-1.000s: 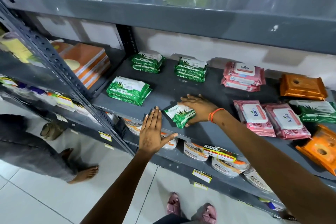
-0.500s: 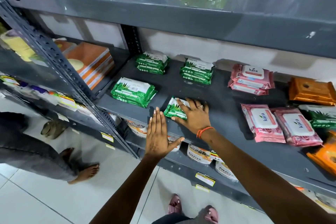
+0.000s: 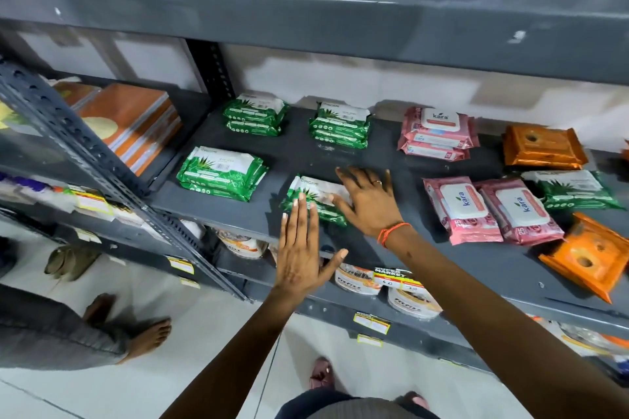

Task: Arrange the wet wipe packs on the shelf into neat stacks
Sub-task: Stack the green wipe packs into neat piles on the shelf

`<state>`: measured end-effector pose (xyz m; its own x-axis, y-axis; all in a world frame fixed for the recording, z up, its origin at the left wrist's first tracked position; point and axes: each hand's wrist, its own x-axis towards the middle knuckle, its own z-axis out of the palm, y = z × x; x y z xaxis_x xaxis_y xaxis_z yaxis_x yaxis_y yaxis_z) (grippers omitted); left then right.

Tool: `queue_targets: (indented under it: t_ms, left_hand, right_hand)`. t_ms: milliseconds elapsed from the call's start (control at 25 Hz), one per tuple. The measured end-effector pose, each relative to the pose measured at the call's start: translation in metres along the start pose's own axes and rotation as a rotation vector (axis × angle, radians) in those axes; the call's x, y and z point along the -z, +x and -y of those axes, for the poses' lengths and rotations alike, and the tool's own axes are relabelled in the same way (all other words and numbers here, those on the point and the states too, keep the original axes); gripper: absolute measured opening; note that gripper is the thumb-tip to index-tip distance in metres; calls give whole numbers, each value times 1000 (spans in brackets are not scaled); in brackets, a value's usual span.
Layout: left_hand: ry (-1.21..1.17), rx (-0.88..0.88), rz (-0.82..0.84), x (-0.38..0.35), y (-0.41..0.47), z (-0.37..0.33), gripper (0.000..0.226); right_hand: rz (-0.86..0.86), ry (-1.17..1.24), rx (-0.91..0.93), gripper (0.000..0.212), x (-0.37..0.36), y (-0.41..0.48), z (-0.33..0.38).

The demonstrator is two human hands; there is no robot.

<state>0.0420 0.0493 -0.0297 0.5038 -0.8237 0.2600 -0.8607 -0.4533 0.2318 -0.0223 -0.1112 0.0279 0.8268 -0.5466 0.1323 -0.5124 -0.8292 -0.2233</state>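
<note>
A single green wet wipe pack [image 3: 306, 192] lies on the grey shelf [image 3: 422, 248] near its front edge. My right hand [image 3: 371, 204] rests flat on the pack's right half with fingers spread, holding it down. My left hand [image 3: 299, 248] is open and flat, its fingertips touching the pack's near edge. Green stacks stand at front left [image 3: 221, 172], back left [image 3: 255, 114] and back middle [image 3: 340, 124]. A pink stack [image 3: 437, 133] sits at the back. Two loose pink packs [image 3: 459, 211] [image 3: 520, 211] lie side by side to the right.
An orange stack [image 3: 541, 146], a loose green pack [image 3: 575, 189] and a skewed orange pack [image 3: 592, 255] lie at the right. A slanted steel upright [image 3: 102, 163] bounds the shelf's left end. Another person's bare foot [image 3: 149, 333] is on the floor at lower left.
My right hand has slid the single green pack leftward and a little back, and flattened on it. My left hand has moved up until its fingertips meet the pack.
</note>
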Motion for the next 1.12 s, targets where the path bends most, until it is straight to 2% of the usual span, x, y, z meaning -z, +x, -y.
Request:
queue_targets:
  t_ms: [240,480,600,640,680,760,800,880,920,960,1040,1120]
  left_hand:
    - [-106,-174,-45,-10,25,-101,85]
    - [-93,-216,-48,-29,28,-189,86]
    - [-65,-179,-44,-39,26,-207,87]
    - [-49,-159,-39,-41,26,-210,87]
    - [-32,-141,-33,-43,27,-212,88]
    - [-14,-115,-20,-45,28,-213,89]
    - [-9,-106,-9,-46,28,-213,89]
    - [5,-98,17,-48,27,-212,90]
    - [18,-97,26,-49,26,-213,90]
    - [30,-97,37,-50,26,-214,90]
    - [46,-91,55,-50,26,-214,90]
    - [50,-87,56,-50,27,-213,90]
  right_hand:
    - [-124,-47,-154,59,53,-45,-89]
    - [-60,-71,-437,58,99,-101,-214]
    - [64,-46,-526,65,124,-113,-259]
    - [113,11,-543,73,132,-118,-271]
    - [144,118,-588,92,141,-125,-280]
    - [170,456,-831,141,152,-141,-294]
    - [164,467,-799,132,160,-132,-287]
    - [206,278,-632,57,169,-109,-272]
    - [219,15,-554,47,168,-104,-283]
    - [285,-152,-492,53,164,-99,-294]
    - [368,-213,-416,73,161,-87,-300]
    - [431,-270,-387,82,148,-76,-314]
